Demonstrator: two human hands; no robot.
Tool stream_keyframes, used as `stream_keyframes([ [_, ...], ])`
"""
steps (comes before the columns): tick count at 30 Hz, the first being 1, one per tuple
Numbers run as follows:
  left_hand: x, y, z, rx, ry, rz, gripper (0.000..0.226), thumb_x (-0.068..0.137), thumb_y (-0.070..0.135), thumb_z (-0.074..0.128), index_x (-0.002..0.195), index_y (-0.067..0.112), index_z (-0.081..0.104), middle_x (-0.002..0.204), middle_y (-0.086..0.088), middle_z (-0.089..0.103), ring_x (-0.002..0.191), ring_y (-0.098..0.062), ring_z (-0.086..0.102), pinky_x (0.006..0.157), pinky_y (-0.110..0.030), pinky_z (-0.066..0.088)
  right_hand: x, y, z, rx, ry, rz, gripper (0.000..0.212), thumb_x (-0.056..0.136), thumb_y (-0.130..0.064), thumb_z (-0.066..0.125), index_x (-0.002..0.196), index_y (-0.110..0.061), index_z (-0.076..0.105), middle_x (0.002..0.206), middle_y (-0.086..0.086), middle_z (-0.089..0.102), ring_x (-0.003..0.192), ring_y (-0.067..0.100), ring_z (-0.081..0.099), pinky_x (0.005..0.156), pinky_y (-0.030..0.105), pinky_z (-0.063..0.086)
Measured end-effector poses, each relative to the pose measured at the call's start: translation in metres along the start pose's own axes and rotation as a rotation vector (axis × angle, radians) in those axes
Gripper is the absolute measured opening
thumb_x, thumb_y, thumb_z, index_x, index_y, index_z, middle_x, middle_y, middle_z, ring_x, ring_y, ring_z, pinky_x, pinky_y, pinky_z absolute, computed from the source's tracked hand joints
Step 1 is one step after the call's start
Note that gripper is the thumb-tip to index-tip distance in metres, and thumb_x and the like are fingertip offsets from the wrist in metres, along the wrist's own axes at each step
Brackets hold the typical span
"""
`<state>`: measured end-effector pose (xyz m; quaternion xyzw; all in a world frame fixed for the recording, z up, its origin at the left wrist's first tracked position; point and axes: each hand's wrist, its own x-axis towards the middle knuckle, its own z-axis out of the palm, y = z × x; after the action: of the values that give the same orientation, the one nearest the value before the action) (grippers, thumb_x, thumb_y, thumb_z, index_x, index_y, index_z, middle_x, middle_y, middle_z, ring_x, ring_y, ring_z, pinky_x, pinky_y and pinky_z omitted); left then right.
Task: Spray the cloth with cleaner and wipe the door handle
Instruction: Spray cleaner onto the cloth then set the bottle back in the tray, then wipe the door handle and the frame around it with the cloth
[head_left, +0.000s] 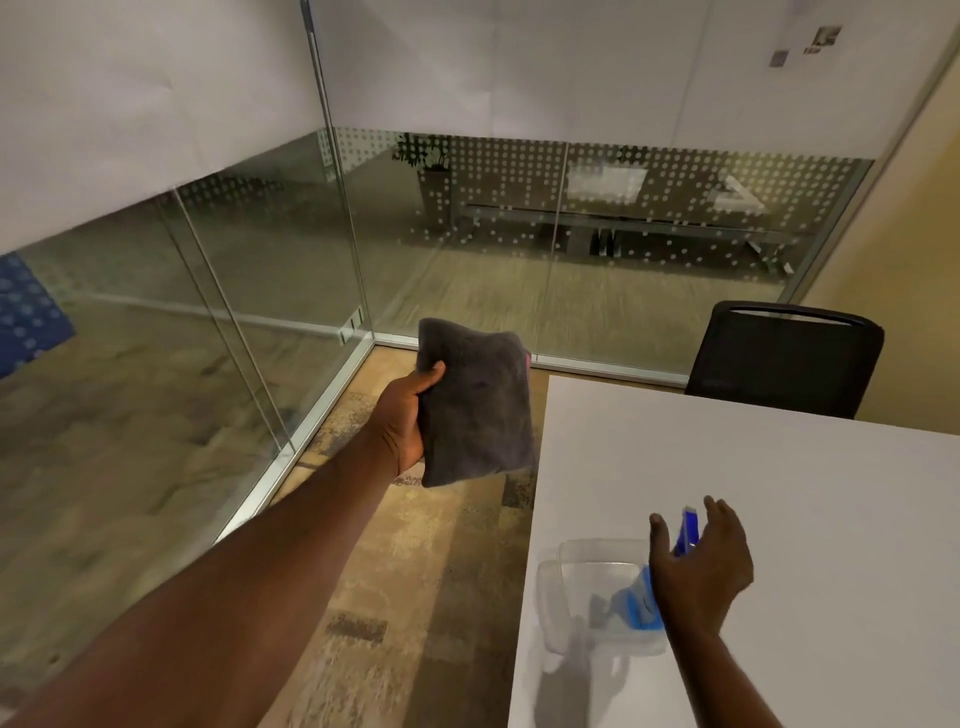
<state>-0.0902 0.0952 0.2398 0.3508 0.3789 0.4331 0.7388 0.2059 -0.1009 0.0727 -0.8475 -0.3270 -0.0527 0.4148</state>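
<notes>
The left hand (402, 415) grips a folded grey cloth (478, 410), thumb over its edge, held out above the floor (415, 571) beside the table (779, 467). On the table a blue spray bottle (688, 530) stands at a clear tub (587, 582) (blurred; in it or behind, I cannot tell). The right hand (701, 566) hovers over the bottle, fingers spread, holding nothing.

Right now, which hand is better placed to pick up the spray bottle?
Right. The right hand is open just over the blue spray bottle on the white table, while the left hand grips the grey cloth out over the floor.
</notes>
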Motion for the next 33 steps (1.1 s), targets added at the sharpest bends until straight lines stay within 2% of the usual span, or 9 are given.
stream_keyframes([
  [3, -0.007, 0.004, -0.008, -0.019, 0.016, 0.012, 0.027, 0.099, 0.030, 0.064, 0.119, 0.013, 0.072, 0.123, -0.017, 0.075, 0.117, -0.042, 0.067, 0.103, -0.058, 0.051, 0.002, -0.065, 0.001, 0.267, -0.070, -0.074, 0.060, 0.091, -0.041, 0.074, 0.142, -0.018, 0.053, 0.147, 0.006, 0.058, 0.136, 0.025, 0.053, 0.115, 0.045, 0.037],
  [7, -0.023, 0.016, -0.020, -0.010, 0.032, 0.027, 0.041, 0.097, 0.030, 0.066, 0.130, 0.006, 0.067, 0.125, -0.017, 0.074, 0.122, -0.042, 0.065, 0.108, -0.060, 0.048, 0.004, -0.168, 0.002, 0.594, -0.425, -0.110, 0.041, 0.094, -0.053, 0.062, 0.129, -0.032, 0.061, 0.128, -0.013, 0.066, 0.115, 0.003, 0.062, 0.105, 0.040, 0.052],
  [12, -0.052, 0.048, -0.041, -0.040, 0.026, 0.052, 0.047, 0.096, 0.025, 0.065, 0.136, 0.000, 0.062, 0.122, -0.020, 0.074, 0.108, -0.036, 0.074, 0.086, -0.047, 0.063, -0.019, -0.283, 0.003, 1.007, -0.968, 0.097, 0.066, 0.076, -0.075, 0.070, 0.120, -0.027, 0.074, 0.118, 0.001, 0.078, 0.107, 0.025, 0.075, 0.086, 0.052, 0.063],
  [14, -0.065, 0.066, -0.055, -0.030, 0.006, 0.067, 0.044, 0.096, 0.026, 0.065, 0.132, 0.000, 0.064, 0.114, -0.020, 0.076, 0.100, -0.033, 0.076, 0.076, -0.040, 0.064, -0.033, -0.315, 0.006, 1.152, -1.141, 0.196, 0.064, 0.074, -0.062, 0.082, 0.121, -0.020, 0.074, 0.119, 0.009, 0.078, 0.105, 0.031, 0.076, 0.075, 0.046, 0.064],
  [16, -0.084, 0.089, -0.078, -0.006, 0.015, 0.102, 0.041, 0.094, 0.027, 0.066, 0.126, 0.000, 0.065, 0.109, -0.019, 0.076, 0.099, -0.033, 0.075, 0.086, -0.042, 0.062, -0.053, -0.347, 0.008, 1.204, -1.256, 0.223, 0.062, 0.075, -0.040, 0.088, 0.125, -0.008, 0.071, 0.122, 0.017, 0.075, 0.107, 0.035, 0.075, 0.073, 0.044, 0.063],
  [21, -0.134, 0.144, -0.143, 0.092, 0.121, 0.204, 0.058, 0.094, 0.024, 0.065, 0.139, -0.010, 0.054, 0.137, -0.033, 0.060, 0.129, -0.046, 0.058, 0.116, -0.055, 0.043, -0.106, -0.418, 0.018, 1.162, -1.381, 0.204, 0.047, 0.074, -0.019, 0.086, 0.115, 0.002, 0.075, 0.117, 0.022, 0.076, 0.106, 0.039, 0.075, 0.074, 0.042, 0.062],
  [25, -0.173, 0.186, -0.203, 0.183, 0.234, 0.305, 0.036, 0.097, 0.025, 0.067, 0.122, -0.002, 0.067, 0.116, -0.023, 0.074, 0.113, -0.036, 0.069, 0.095, -0.039, 0.058, -0.159, -0.482, 0.026, 1.204, -1.413, 0.096, 0.039, 0.073, -0.008, 0.084, 0.110, 0.005, 0.076, 0.114, 0.026, 0.076, 0.106, 0.040, 0.074, 0.088, 0.046, 0.060],
  [28, -0.200, 0.213, -0.243, 0.271, 0.318, 0.427, 0.027, 0.096, 0.022, 0.072, 0.112, -0.001, 0.069, 0.109, -0.024, 0.073, 0.103, -0.036, 0.069, 0.098, -0.044, 0.053, -0.200, -0.526, 0.030, 1.225, -1.380, 0.057, 0.029, 0.075, -0.001, 0.079, 0.104, 0.005, 0.076, 0.104, 0.023, 0.079, 0.094, 0.034, 0.078, 0.073, 0.036, 0.062],
  [33, -0.246, 0.246, -0.296, 0.427, 0.432, 0.533, 0.028, 0.088, 0.024, 0.083, 0.098, 0.001, 0.072, 0.093, -0.016, 0.075, 0.082, -0.024, 0.069, 0.074, -0.034, 0.054, -0.264, -0.583, 0.040, 1.306, -1.359, 0.032, 0.015, 0.083, 0.002, 0.075, 0.077, -0.009, 0.083, 0.090, 0.016, 0.081, 0.076, 0.026, 0.078, 0.064, 0.032, 0.061],
])
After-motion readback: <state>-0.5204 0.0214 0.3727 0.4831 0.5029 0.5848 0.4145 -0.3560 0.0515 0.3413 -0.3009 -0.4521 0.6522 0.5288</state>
